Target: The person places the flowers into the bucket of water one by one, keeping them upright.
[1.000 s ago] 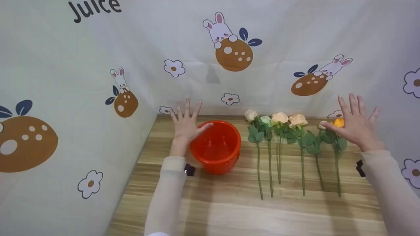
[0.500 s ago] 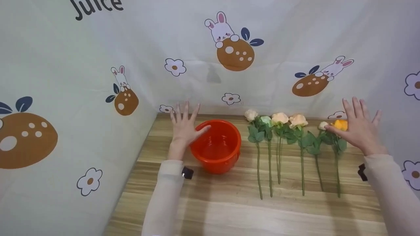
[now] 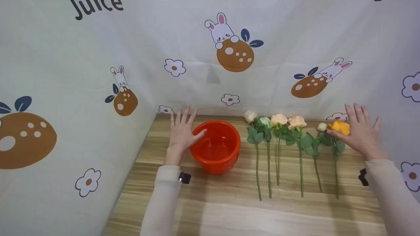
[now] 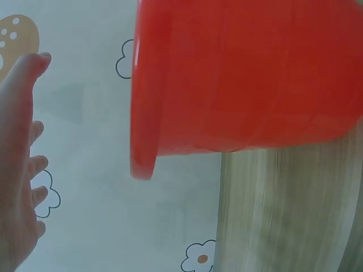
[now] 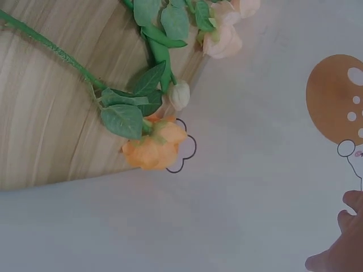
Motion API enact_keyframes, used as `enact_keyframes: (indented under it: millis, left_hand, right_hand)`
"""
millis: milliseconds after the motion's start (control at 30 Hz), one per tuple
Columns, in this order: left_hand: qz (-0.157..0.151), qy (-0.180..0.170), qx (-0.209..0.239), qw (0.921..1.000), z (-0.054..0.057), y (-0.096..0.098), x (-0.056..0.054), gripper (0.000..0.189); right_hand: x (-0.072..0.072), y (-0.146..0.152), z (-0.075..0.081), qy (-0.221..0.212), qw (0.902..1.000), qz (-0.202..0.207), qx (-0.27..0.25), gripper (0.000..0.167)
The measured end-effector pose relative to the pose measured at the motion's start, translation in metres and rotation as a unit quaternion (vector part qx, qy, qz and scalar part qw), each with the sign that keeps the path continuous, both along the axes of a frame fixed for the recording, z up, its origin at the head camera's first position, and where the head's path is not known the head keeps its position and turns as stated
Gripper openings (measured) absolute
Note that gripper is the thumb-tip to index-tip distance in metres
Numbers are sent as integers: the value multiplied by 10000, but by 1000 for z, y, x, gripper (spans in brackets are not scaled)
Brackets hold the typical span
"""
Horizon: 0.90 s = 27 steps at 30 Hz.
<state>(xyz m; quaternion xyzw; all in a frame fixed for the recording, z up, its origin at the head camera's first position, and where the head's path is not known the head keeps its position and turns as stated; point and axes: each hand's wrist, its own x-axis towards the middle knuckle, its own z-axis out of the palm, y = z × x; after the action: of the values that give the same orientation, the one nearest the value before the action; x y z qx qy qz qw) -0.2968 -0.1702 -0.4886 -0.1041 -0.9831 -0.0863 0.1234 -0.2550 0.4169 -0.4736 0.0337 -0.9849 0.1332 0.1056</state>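
My left hand (image 3: 182, 132) hovers at the left of a red bucket (image 3: 218, 167), fingers spread and holding nothing. In the left wrist view the bucket's side (image 4: 255, 73) fills the upper right, apart from the hand (image 4: 14, 170). My right hand (image 3: 364, 136), also spread, hangs above and right of an orange flower (image 3: 340, 127) on a long green stem. The right wrist view shows that orange bloom (image 5: 152, 148) and a small white bud (image 5: 180, 95); only fingertips of the hand (image 5: 343, 243) show there. More artificial roses lie in a row, with peach (image 3: 279, 120), pale green (image 3: 265, 122) and cream (image 3: 250, 116) heads.
A wood-grain table (image 3: 236, 216) carries the bucket and flowers. Behind it and on the left stands a white cloth backdrop (image 3: 193, 36) printed with rabbits, brown fruit and flowers. The flower heads lie close to the back edge.
Both hands have sunk slightly towards the table, the left drifting a little left and the right a little right. Bucket and flowers stay in place.
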Motion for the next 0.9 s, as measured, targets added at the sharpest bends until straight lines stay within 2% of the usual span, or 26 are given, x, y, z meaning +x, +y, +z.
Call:
enact_keyframes:
  millis: [267, 667, 900]
  left_hand:
    - [-175, 120, 15, 9998, -8, -7, 4, 86]
    - [-418, -48, 331, 9986, -20, -17, 10, 86]
    - [-373, -187, 451, 9981, -28, -21, 13, 84]
  right_hand:
    - [2, 5, -10, -1, 10000, -23, -50, 110]
    - [2, 9, -23, -119, 9997, -32, -202, 111]
    - [5, 7, -30, -108, 9996, -26, -249, 110]
